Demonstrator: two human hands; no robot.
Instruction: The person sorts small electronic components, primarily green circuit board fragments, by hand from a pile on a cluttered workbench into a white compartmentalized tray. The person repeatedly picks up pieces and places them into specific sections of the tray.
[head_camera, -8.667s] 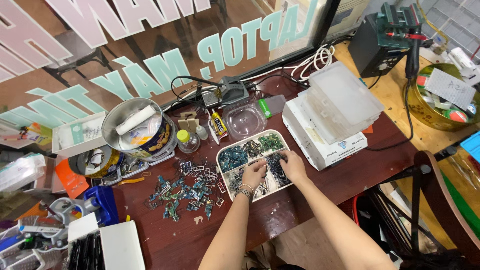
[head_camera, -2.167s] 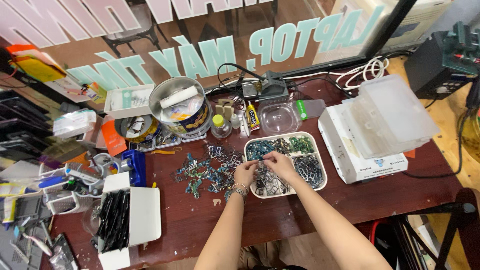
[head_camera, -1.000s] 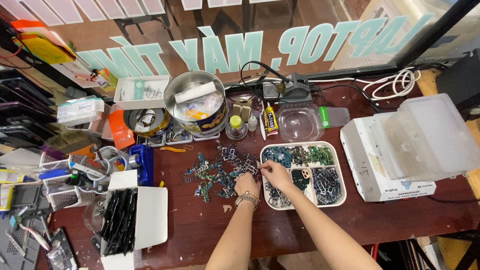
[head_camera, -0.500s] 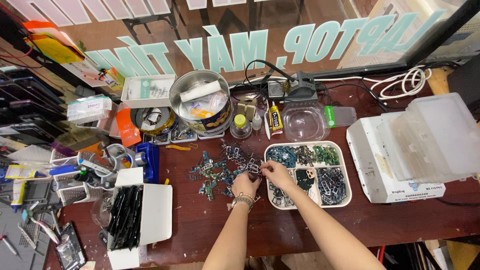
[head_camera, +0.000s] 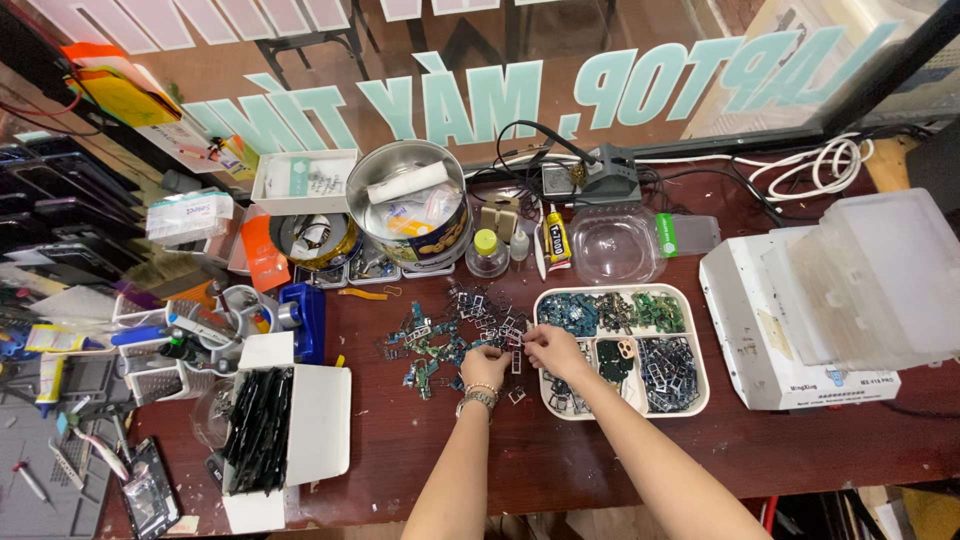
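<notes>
- Both hands now meet at the left edge of the divided tray, where earlier they dug inside its compartments.
- The left hand sits over the right fringe of the loose pile of small parts on the table; before it rested in the tray.
- The right hand now pinches a small part beside the left hand's fingertips, at the tray's left rim.
</notes>
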